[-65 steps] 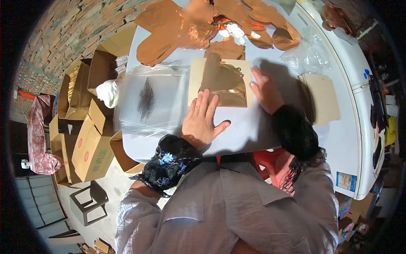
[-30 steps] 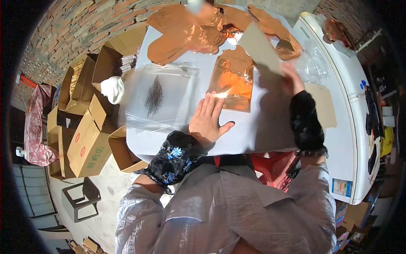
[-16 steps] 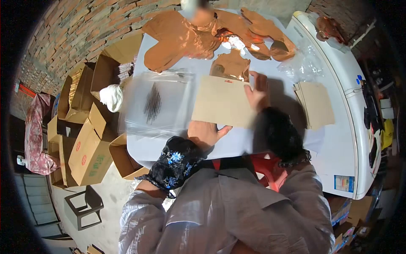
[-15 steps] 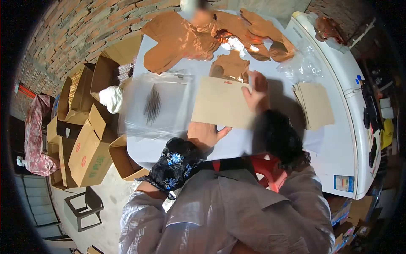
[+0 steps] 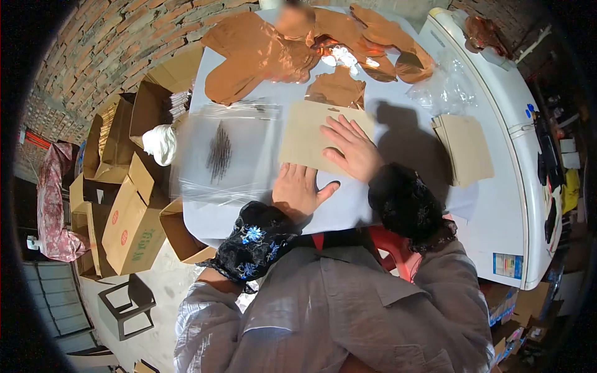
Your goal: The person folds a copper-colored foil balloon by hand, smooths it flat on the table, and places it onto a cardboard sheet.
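Note:
A beige cardboard sheet (image 5: pixel 301 140) with a hang slot near its far edge lies on the white-covered table. My right hand (image 5: pixel 354 148) rests flat on its right half, fingers spread. At the near-left edge of the sheet, my left hand (image 5: pixel 301 191) lies palm down with its thumb out and its fingertips touching that edge. Just beyond the sheet is a folded copper-coloured foil piece (image 5: pixel 339 90), partly covered by it. A stack of clear plastic bags (image 5: pixel 252 152) is to the left. More beige sheets (image 5: pixel 465 152) are stacked to the right.
Large copper foil shapes (image 5: pixel 249 53) and small white pieces (image 5: pixel 341 57) spread along the far side. Crumpled clear plastic (image 5: pixel 448 87) sits by the white appliance (image 5: pixel 497 205) at the right. Cardboard boxes (image 5: pixel 134 221) and a dark stool (image 5: pixel 127 308) stand on the left.
My right hand has gone from the sheet's right edge to flat on its top. The sheet lies slightly farther away. My left fingertips, hidden under the sheet before, now show at its near edge.

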A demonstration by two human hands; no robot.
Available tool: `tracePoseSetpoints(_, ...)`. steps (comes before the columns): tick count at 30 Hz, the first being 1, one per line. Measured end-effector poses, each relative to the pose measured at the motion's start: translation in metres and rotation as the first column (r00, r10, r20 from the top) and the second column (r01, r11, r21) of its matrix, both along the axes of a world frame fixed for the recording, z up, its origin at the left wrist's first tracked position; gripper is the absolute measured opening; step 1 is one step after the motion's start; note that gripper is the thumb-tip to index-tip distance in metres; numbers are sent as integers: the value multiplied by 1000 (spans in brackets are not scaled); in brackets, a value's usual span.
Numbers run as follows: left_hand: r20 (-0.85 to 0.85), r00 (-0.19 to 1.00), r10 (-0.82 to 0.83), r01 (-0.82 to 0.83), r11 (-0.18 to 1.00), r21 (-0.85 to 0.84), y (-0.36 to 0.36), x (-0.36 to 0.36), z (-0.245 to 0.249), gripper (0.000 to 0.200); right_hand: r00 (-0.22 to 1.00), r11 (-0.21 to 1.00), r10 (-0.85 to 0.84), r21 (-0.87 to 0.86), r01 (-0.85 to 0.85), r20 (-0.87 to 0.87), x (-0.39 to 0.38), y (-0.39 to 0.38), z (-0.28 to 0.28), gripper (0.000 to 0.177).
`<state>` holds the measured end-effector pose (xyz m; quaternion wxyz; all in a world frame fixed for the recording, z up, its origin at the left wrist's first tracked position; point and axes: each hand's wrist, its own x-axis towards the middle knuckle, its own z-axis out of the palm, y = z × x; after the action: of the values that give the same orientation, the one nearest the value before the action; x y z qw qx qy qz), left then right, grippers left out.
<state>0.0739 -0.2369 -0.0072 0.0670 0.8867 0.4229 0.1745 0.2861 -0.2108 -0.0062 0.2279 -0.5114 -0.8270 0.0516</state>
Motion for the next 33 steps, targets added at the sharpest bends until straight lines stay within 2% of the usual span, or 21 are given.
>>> tracePoseSetpoints(6,38,999,-24,23,999,33,1,-1,0,76,1000,1000,0,-17,0,-19,-1,-7,3,51)
tracePoseSetpoints(8,64,997,-33,32,999,29,0,-1,3,75,1000,999,-3,39,4,-27,-2,-6,-1,51)
tracePoseSetpoints(17,55,998,-34,29,995,97,3,-1,2,79,1000,998,-4,56,5,-11,-3,-9,-3,51)
tracePoseSetpoints(20,41,998,-45,44,999,18,1,-4,4,78,1000,1000,-3,10,3,1,-4,-11,1,52)
tracePoseSetpoints(23,-56,998,3,0,998,57,-6,-4,14,75,1000,1000,-4,1,4,16,-5,-11,2,52)
tracePoseSetpoints(26,-50,999,18,-13,995,100,-6,-8,9,74,1000,1000,-4,10,4,24,-5,-11,2,53)
tracePoseSetpoints(29,-151,988,15,-16,1000,-3,-5,-20,19,71,1000,1000,-10,13,10,28,-6,-11,2,53)
tracePoseSetpoints(32,-184,983,23,-1,993,116,-2,-30,16,67,999,998,-18,68,16,40,-6,-12,0,53)
tracePoseSetpoints(33,-195,981,18,1,995,99,-2,-30,16,66,999,995,-19,96,15,46,-7,-12,0,53)
